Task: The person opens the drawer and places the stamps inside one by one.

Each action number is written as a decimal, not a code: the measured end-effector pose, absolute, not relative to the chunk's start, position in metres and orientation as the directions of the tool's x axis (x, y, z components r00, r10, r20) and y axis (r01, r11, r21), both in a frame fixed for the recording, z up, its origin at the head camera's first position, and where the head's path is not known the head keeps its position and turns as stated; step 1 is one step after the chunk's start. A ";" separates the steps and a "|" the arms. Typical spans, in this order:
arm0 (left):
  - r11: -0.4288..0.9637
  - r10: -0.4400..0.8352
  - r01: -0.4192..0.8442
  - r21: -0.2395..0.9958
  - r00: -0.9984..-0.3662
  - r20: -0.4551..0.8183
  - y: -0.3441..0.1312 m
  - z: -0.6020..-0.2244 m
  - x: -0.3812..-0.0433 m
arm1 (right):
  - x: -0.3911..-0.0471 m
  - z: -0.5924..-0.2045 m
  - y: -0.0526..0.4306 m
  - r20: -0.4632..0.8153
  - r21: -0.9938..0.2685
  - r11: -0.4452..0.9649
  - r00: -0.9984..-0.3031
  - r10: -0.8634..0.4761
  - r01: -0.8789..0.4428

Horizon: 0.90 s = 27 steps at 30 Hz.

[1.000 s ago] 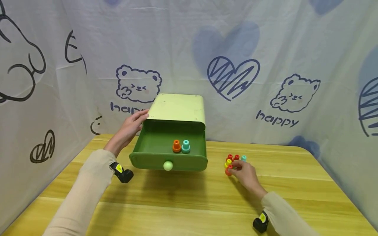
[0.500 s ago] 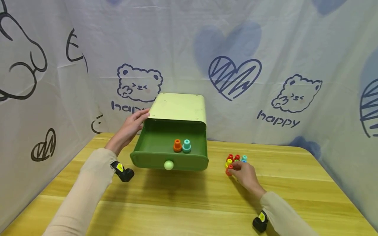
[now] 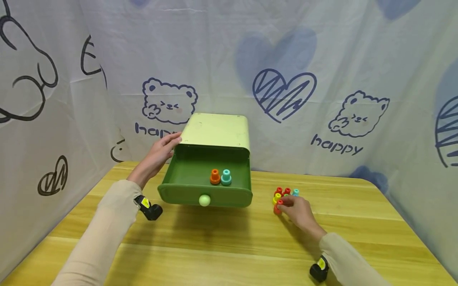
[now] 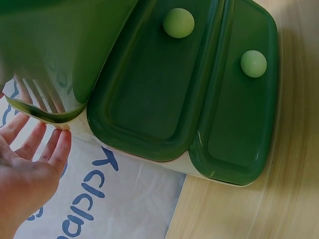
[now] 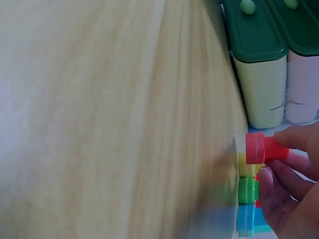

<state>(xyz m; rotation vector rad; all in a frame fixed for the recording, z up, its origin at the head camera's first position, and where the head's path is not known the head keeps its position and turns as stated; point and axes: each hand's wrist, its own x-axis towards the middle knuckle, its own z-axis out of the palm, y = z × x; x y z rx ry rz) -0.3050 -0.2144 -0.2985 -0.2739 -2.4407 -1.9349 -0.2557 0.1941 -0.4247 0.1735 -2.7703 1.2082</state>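
Observation:
My right hand (image 3: 299, 211) pinches a small red stepped peg (image 3: 278, 207) by its narrow stem, between thumb and fingertips. In the right wrist view its wide base (image 5: 255, 148) sits close to the tabletop, beside the other pegs. Those are a cluster of red, yellow, green and blue pegs (image 3: 277, 198), partly hidden by my hand. With straight fingers my left hand (image 3: 156, 155) rests against the left side of a pale green drawer cabinet (image 3: 216, 129). The cabinet's top drawer (image 3: 186, 194) is pulled out. Inside stand an orange peg (image 3: 215, 177) and a light blue peg (image 3: 226, 178).
Below the pulled-out drawer, two lower drawers stay closed, each with a round knob (image 4: 253, 63). The wooden table (image 3: 214, 262) reaches toward me in front of the cabinet. A patterned cloth (image 3: 222, 47) hangs behind and at both sides.
My right hand and the red peg have shifted very slightly toward me. The left hand, the cabinet and the two pegs in the drawer keep their places.

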 end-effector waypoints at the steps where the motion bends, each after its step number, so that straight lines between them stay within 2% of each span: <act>1: 0.219 0.128 0.146 0.965 -0.984 0.120 -0.214 -0.298 -0.305 | -0.256 -0.425 0.194 0.154 -0.719 0.677 -0.986 -0.064 -0.156; 16: 0.211 0.130 0.147 0.966 -0.984 0.122 -0.214 -0.298 -0.306 | -0.257 -0.412 0.192 0.177 -0.687 0.700 -0.980 -0.095 -0.192; 27: 0.211 0.133 0.153 0.966 -0.983 0.126 -0.214 -0.298 -0.305 | -0.257 -0.399 0.189 0.205 -0.680 0.684 -0.964 -0.168 -0.264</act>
